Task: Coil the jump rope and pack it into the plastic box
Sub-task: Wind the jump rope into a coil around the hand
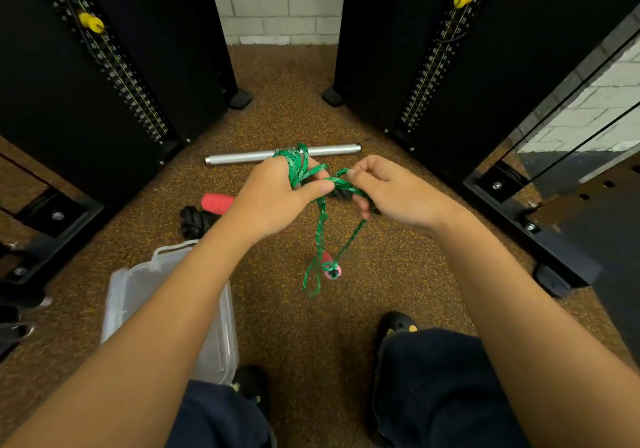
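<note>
The green jump rope (298, 165) is wound in several turns around the fingers of my left hand (277, 196), thumb pressed on the strand. My right hand (388, 189) pinches the rope just to the right of it. A loose loop hangs down between my hands, and a pink handle (332, 267) dangles at its end above the floor. The clear plastic box (221, 337) stands open on the floor at lower left, partly hidden by my left forearm.
A silver metal bar (332, 150) lies on the speckled rubber floor beyond my hands. A red handle (218, 202) and a black rope bundle (195, 222) lie left of centre. Black weight-stack machines (121, 67) flank both sides. My shoes and knees are at the bottom.
</note>
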